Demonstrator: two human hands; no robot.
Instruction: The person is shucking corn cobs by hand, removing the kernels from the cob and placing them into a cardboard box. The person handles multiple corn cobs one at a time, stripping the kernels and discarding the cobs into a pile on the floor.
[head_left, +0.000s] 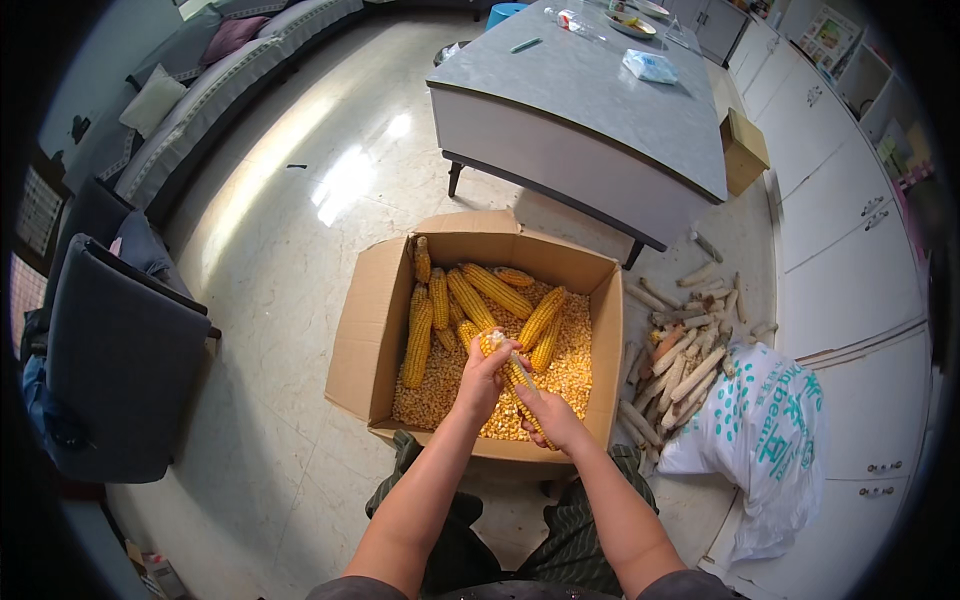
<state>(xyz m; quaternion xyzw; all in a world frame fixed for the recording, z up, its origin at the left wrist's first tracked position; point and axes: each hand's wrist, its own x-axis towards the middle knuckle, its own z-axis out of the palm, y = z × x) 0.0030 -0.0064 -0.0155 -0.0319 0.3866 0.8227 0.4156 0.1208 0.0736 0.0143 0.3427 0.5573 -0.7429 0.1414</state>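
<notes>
My left hand (482, 381) is closed around the upper part of a yellow corn cob (519, 382), which lies slanted over an open cardboard box (609, 337). Around the cob's lower part my right hand (553, 420) is closed too. A pale strip without kernels runs along the cob near the right fingers; whether a tool is there, I cannot tell. Loose corn kernels (435, 401) cover the inside of the box. Several whole yellow cobs (495, 291) lie on them, mostly towards the far side and the left, and one leans in the far left corner (422, 259).
Stripped cobs (686, 360) are heaped on the floor right of the box, beside a white plastic bag (765, 442). A grey-topped table (585, 90) stands beyond the box. White cabinets (847, 262) line the right; a dark armchair (124, 360) stands left.
</notes>
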